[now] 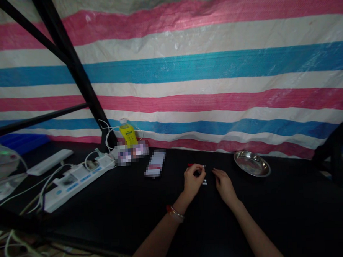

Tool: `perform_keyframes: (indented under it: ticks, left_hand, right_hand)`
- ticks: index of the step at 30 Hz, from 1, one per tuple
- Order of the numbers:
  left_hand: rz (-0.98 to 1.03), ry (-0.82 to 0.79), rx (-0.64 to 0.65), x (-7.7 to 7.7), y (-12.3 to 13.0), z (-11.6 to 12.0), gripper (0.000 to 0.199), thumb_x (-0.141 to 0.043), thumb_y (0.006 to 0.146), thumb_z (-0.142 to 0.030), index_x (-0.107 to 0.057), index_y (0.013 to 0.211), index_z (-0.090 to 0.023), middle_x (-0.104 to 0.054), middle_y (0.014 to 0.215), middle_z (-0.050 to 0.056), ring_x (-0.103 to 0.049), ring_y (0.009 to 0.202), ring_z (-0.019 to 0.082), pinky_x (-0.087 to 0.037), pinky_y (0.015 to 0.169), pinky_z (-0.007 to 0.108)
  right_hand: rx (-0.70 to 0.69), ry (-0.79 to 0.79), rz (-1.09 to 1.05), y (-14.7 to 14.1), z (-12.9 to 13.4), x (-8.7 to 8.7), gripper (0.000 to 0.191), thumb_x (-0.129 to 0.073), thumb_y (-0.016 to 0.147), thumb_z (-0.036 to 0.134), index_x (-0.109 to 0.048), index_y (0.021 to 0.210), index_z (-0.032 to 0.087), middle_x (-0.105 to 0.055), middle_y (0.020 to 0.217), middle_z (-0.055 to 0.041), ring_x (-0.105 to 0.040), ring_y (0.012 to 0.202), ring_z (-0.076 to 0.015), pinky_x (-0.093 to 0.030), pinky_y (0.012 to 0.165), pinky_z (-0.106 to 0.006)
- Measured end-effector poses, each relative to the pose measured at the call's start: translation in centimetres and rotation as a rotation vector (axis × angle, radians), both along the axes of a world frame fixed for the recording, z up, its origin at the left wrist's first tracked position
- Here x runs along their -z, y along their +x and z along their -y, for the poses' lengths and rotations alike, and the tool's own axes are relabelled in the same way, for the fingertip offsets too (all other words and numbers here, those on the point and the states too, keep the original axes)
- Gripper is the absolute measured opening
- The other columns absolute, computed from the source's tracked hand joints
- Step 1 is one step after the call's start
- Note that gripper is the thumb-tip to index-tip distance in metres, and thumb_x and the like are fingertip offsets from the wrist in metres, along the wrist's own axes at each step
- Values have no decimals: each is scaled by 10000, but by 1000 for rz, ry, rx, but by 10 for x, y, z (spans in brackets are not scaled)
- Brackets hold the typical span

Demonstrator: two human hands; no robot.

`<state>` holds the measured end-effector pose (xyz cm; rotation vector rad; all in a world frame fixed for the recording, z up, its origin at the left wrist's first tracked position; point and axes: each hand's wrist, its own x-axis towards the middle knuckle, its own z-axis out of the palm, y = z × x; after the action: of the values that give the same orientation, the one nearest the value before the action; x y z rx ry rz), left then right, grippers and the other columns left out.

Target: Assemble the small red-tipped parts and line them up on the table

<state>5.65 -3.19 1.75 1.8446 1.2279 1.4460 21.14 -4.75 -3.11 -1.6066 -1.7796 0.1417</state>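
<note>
My left hand (193, 178) is over the middle of the black table (130, 215), its thumb and forefinger curled together in a pinch. A small red object (190, 164) shows just behind its knuckles; whether the fingers grip it or something else is too small to tell. Small silvery pieces (204, 182) lie beside the fingertips. My right hand (223, 182) rests low over the table to the right of them, palm down, with its fingers extended and nothing visible in them.
A round metal dish (252, 163) sits at the back right. Behind my left hand to the left are a phone (155, 164) and a yellow bottle (128, 134). A white power strip (79, 184) with cables lies farther left, near a black metal frame (79, 79).
</note>
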Motion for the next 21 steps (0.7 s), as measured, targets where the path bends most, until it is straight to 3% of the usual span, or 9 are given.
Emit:
perform_keyframes:
  ticks: [4,7,11,15,21]
  left_hand:
    - [-70,35,-15,-2,-1,2,55,-574,763,-188,-628,768,-198,-676,744,-16,-614,724,133,-444,765,288]
    - [-132,49,-11,-1,-1,2,68,-569,768,-180,-632,787,-195,-673,754,-9,-608,731,139,-436,766,300]
    - [-199,61,24,1,-1,2,92,-577,756,-148,-634,812,-193,-674,783,-1,-608,748,143,-440,772,301]
    - [-204,100,67,2,-1,3,102,-565,776,-154,-633,842,-193,-678,820,8,-611,781,147,-449,785,298]
    - [-132,120,95,5,-2,2,124,-531,828,-201,-623,910,-194,-676,884,17,-611,835,147,-462,797,294]
  right_hand:
    - [59,29,-87,4,0,-1,370,-348,794,60,-671,956,137,-663,956,-110,-580,920,-212,-467,862,-401]
    - [50,78,-154,2,3,-5,413,-364,806,89,-582,1150,154,-644,942,-93,-573,888,-204,-474,845,-396]
    - [-96,183,-201,-5,7,-10,507,-356,850,122,-379,1350,200,-603,951,-79,-558,886,-187,-478,841,-379]
    - [-224,279,-165,-11,10,-16,494,-351,857,98,-444,1309,274,-583,1008,-74,-535,937,-190,-480,844,-371]
    - [-230,347,-152,-13,13,-18,489,-367,843,82,-507,1261,295,-568,1006,-76,-533,955,-195,-492,833,-372]
